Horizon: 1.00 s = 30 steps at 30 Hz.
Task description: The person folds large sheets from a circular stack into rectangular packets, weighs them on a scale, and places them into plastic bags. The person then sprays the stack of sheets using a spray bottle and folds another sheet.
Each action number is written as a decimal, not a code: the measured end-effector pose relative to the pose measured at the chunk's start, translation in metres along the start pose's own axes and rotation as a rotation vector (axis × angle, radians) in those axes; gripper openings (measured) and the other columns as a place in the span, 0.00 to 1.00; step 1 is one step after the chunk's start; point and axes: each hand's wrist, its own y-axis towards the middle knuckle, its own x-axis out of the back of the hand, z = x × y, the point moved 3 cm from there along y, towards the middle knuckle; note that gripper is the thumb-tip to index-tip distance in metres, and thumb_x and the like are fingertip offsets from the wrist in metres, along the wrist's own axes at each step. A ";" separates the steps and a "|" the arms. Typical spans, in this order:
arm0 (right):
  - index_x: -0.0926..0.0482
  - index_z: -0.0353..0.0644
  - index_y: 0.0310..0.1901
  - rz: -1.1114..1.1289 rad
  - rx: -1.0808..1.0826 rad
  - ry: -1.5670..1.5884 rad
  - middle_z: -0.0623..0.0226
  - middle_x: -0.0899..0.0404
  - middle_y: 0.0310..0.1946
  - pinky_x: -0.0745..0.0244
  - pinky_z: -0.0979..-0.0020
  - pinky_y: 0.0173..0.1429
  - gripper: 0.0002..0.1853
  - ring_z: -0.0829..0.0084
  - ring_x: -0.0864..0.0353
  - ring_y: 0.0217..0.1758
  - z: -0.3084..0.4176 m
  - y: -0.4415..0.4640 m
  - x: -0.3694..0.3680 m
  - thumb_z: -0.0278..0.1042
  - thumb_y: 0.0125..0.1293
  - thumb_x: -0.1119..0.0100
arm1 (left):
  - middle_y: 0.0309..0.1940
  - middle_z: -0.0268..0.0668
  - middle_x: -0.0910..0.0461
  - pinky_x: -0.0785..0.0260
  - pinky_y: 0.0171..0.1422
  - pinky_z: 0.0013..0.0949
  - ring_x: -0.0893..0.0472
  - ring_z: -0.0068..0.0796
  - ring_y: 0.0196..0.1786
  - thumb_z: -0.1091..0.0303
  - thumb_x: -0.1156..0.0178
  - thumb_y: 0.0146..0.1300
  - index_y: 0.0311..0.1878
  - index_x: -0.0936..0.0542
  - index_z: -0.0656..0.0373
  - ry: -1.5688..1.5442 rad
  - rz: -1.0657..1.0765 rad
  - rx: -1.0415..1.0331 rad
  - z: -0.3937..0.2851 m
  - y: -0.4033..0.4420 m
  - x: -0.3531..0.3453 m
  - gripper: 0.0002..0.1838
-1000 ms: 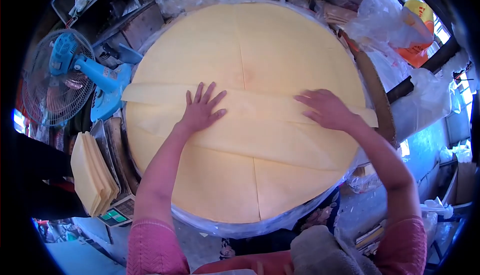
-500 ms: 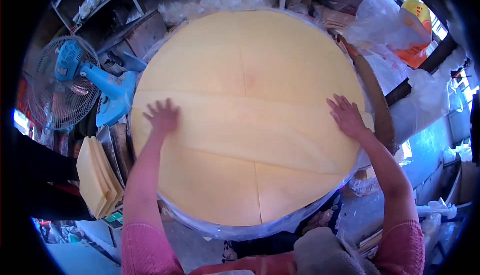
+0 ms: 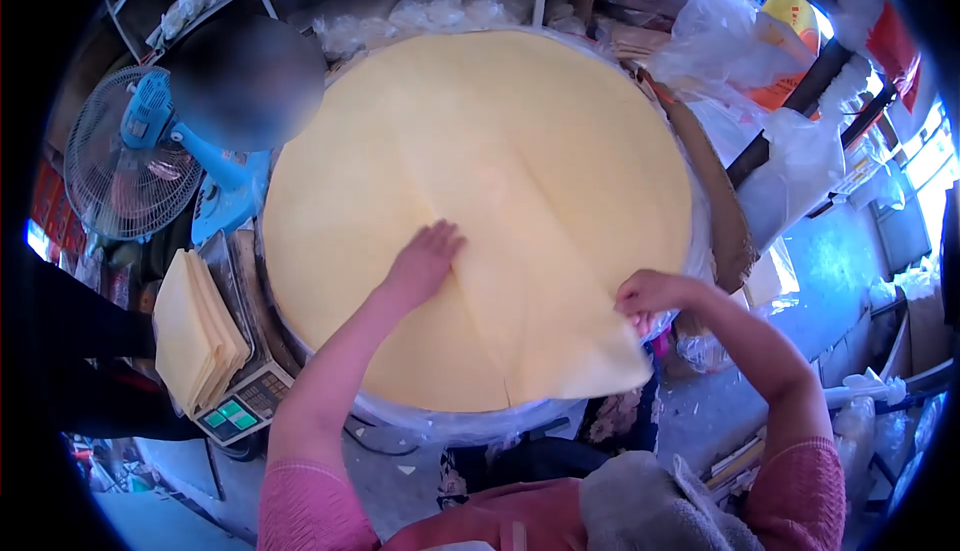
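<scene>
A large round layer of thin, pale-yellow sheets (image 3: 350, 171) covers the round table in front of me. A loose folded sheet (image 3: 530, 281) of the same material slants across it, its near corner lifted and blurred at the front right edge. My left hand (image 3: 425, 259) lies palm down near the middle, fingers stretched along the left edge of the loose sheet. At the right rim, my right hand (image 3: 655, 296) is closed in a pinch on the loose sheet's edge; part of its fingers is hidden.
A blue fan (image 3: 150, 141) stands at the left. Nearer are a stack of folded yellow sheets (image 3: 195, 336) and a scale with a green display (image 3: 240, 411). A cardboard strip (image 3: 715, 196) borders the right side. Plastic bags (image 3: 440, 6) lie behind. A blurred round patch covers the back left.
The loose sheet has turned from lying crosswise to slanting towards me. My left hand moved right to the middle; my right hand moved down and closed on the sheet's edge. The view shifted slightly.
</scene>
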 end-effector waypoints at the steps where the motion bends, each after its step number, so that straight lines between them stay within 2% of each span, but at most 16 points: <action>1: 0.22 0.35 0.40 -0.140 -0.023 -0.209 0.59 0.18 0.33 0.20 0.65 0.40 0.10 0.66 0.16 0.35 0.020 -0.011 -0.018 0.27 0.61 0.49 | 0.66 0.46 0.38 0.48 0.73 0.44 0.41 0.44 0.70 0.73 0.48 0.59 0.62 0.33 0.58 -0.016 0.037 -0.048 -0.014 -0.012 0.006 0.25; 4: 0.27 0.37 0.54 -0.796 0.526 -0.826 0.57 0.26 0.55 0.31 0.58 0.61 0.21 0.60 0.27 0.60 0.023 0.002 -0.038 0.23 0.56 0.50 | 0.66 0.46 0.38 0.49 0.73 0.44 0.41 0.44 0.71 0.76 0.48 0.55 0.62 0.32 0.57 -0.098 0.077 -0.101 -0.047 -0.044 0.011 0.27; 7: 0.36 0.42 0.64 -0.610 0.612 -1.055 0.62 0.42 0.68 0.47 0.55 0.71 0.32 0.60 0.49 0.74 0.017 0.027 -0.059 0.22 0.53 0.51 | 0.65 0.47 0.36 0.47 0.73 0.44 0.39 0.44 0.69 0.77 0.46 0.54 0.60 0.30 0.57 -0.200 0.020 -0.109 -0.069 -0.065 0.012 0.26; 10: 0.40 0.48 0.66 -0.564 0.559 -1.038 0.63 0.48 0.71 0.51 0.54 0.72 0.33 0.60 0.54 0.76 0.017 0.029 -0.063 0.23 0.55 0.51 | 0.60 0.46 0.29 0.38 0.67 0.40 0.32 0.43 0.65 0.73 0.45 0.56 0.55 0.26 0.56 -0.153 -0.146 -0.119 -0.074 -0.076 -0.001 0.21; 13: 0.33 0.47 0.63 -0.522 0.700 -1.059 0.61 0.38 0.66 0.46 0.57 0.71 0.30 0.60 0.44 0.72 0.021 0.019 -0.063 0.28 0.54 0.44 | 0.49 0.46 0.21 0.28 0.55 0.37 0.21 0.42 0.52 0.70 0.43 0.58 0.47 0.22 0.57 -0.435 -0.340 0.016 -0.066 -0.069 -0.007 0.13; 15: 0.27 0.45 0.57 -0.459 0.771 -0.686 0.60 0.28 0.57 0.37 0.61 0.65 0.24 0.61 0.33 0.64 0.009 0.021 -0.053 0.33 0.56 0.41 | 0.38 0.44 0.19 0.27 0.45 0.40 0.19 0.43 0.42 0.67 0.43 0.60 0.39 0.24 0.59 -0.608 -0.204 0.386 -0.069 -0.068 -0.002 0.07; 16: 0.24 0.44 0.53 -0.427 0.800 -0.498 0.60 0.24 0.52 0.33 0.63 0.62 0.21 0.62 0.28 0.60 0.004 0.025 -0.050 0.36 0.57 0.39 | 0.32 0.44 0.18 0.27 0.40 0.41 0.17 0.43 0.37 0.66 0.43 0.61 0.34 0.25 0.60 -0.687 -0.130 0.571 -0.073 -0.068 0.001 0.07; 17: 0.19 0.39 0.44 -0.664 0.560 -0.010 0.61 0.18 0.37 0.24 0.70 0.45 0.17 0.68 0.18 0.40 -0.009 0.039 -0.057 0.41 0.57 0.35 | 0.25 0.43 0.19 0.30 0.33 0.43 0.19 0.41 0.26 0.63 0.43 0.63 0.32 0.27 0.62 -0.695 -0.289 0.601 -0.074 -0.071 -0.004 0.11; 18: 0.20 0.38 0.45 -0.754 0.172 -0.268 0.59 0.18 0.26 0.24 0.69 0.33 0.18 0.70 0.20 0.26 0.012 0.023 -0.057 0.39 0.55 0.32 | 0.24 0.42 0.20 0.30 0.32 0.42 0.20 0.39 0.25 0.62 0.42 0.63 0.31 0.27 0.62 -0.794 -0.254 0.692 -0.076 -0.073 -0.010 0.12; 20: 0.23 0.35 0.48 -0.731 0.266 0.032 0.57 0.19 0.29 0.25 0.68 0.30 0.24 0.69 0.22 0.24 -0.003 0.041 -0.059 0.42 0.54 0.31 | 0.22 0.41 0.21 0.30 0.30 0.40 0.22 0.36 0.22 0.61 0.41 0.62 0.31 0.27 0.62 -0.988 -0.172 0.871 -0.079 -0.076 -0.021 0.13; 21: 0.24 0.34 0.49 -0.820 0.268 0.045 0.55 0.19 0.30 0.25 0.67 0.32 0.25 0.66 0.21 0.26 -0.001 0.041 -0.058 0.44 0.55 0.32 | 0.22 0.40 0.22 0.31 0.28 0.37 0.24 0.32 0.20 0.60 0.40 0.61 0.30 0.28 0.63 -0.946 -0.194 0.852 -0.079 -0.076 -0.025 0.15; 26: 0.27 0.32 0.52 -1.194 0.335 0.093 0.47 0.20 0.37 0.25 0.61 0.43 0.30 0.53 0.20 0.38 0.015 0.068 -0.057 0.53 0.59 0.40 | 0.21 0.40 0.23 0.30 0.27 0.36 0.23 0.32 0.20 0.61 0.40 0.61 0.29 0.29 0.63 -0.965 -0.161 0.939 -0.085 -0.077 -0.030 0.15; 29: 0.26 0.35 0.52 -1.288 0.322 -0.016 0.46 0.21 0.38 0.28 0.58 0.50 0.30 0.50 0.22 0.45 0.039 0.068 -0.067 0.56 0.60 0.43 | 0.20 0.40 0.24 0.31 0.26 0.36 0.23 0.32 0.20 0.60 0.40 0.62 0.29 0.30 0.63 -0.952 -0.154 0.947 -0.087 -0.076 -0.029 0.15; 30: 0.26 0.35 0.51 -1.237 0.275 -0.007 0.45 0.21 0.38 0.28 0.57 0.50 0.30 0.50 0.22 0.46 0.042 0.069 -0.067 0.57 0.61 0.44 | 0.20 0.40 0.24 0.31 0.25 0.36 0.23 0.32 0.20 0.60 0.40 0.62 0.28 0.30 0.63 -0.944 -0.150 0.946 -0.087 -0.077 -0.029 0.16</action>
